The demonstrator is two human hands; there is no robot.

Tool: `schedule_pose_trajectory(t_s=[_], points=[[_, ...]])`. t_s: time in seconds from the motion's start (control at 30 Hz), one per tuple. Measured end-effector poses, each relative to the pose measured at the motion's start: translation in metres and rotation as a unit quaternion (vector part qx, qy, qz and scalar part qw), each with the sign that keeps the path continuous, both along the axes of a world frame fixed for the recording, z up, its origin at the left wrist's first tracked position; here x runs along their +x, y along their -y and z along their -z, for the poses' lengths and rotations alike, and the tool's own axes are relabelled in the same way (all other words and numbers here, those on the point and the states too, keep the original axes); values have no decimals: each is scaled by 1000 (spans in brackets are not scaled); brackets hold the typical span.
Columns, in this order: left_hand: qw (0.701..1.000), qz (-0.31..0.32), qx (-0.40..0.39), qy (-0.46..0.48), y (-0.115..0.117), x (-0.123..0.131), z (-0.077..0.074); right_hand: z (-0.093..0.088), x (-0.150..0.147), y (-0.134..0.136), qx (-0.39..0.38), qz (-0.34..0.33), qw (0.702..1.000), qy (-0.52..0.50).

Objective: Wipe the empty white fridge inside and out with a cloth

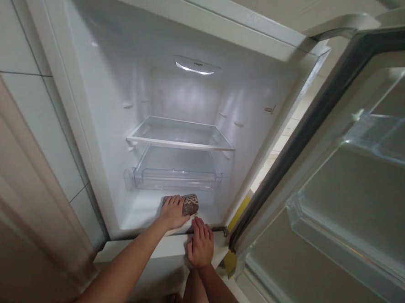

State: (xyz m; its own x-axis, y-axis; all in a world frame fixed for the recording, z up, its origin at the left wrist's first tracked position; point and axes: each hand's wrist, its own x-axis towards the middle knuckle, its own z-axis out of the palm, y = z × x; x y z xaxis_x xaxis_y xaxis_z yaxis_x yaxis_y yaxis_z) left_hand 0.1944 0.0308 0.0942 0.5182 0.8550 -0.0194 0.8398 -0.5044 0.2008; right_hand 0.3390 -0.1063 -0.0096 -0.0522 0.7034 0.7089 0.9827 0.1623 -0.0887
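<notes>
My left hand (174,214) presses a folded dark brown cloth with a pale pattern (190,204) on the white floor of an open refrigerator (140,211). Its fingers lie over the left part of the cloth, and the patterned right end sticks out beside the thumb. Just right of and nearer than the cloth, my right hand (201,245) rests on the fridge's front edge. Its fingers stretch forward, and I see nothing held in it.
Above the hands are a glass shelf (180,145) and a clear plastic drawer (180,180). A lamp (195,69) shines on the ceiling. The open door (344,196) with clear racks stands at the right. A tiled wall (36,109) runs along the left.
</notes>
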Motion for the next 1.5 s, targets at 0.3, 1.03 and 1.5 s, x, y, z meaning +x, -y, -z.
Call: schedule_pose_trajectory(t_s=[0.3, 1.03, 1.5], points=[[997, -14, -42, -66, -12, 19, -6, 6, 1, 0, -30, 8, 1000, 5], [996, -25, -65, -55, -44, 50, 8, 9, 1, 0, -47, -3, 999, 0], [997, -72, -19, 4, -64, -29, 15, 14, 4, 0, -43, -10, 999, 11]])
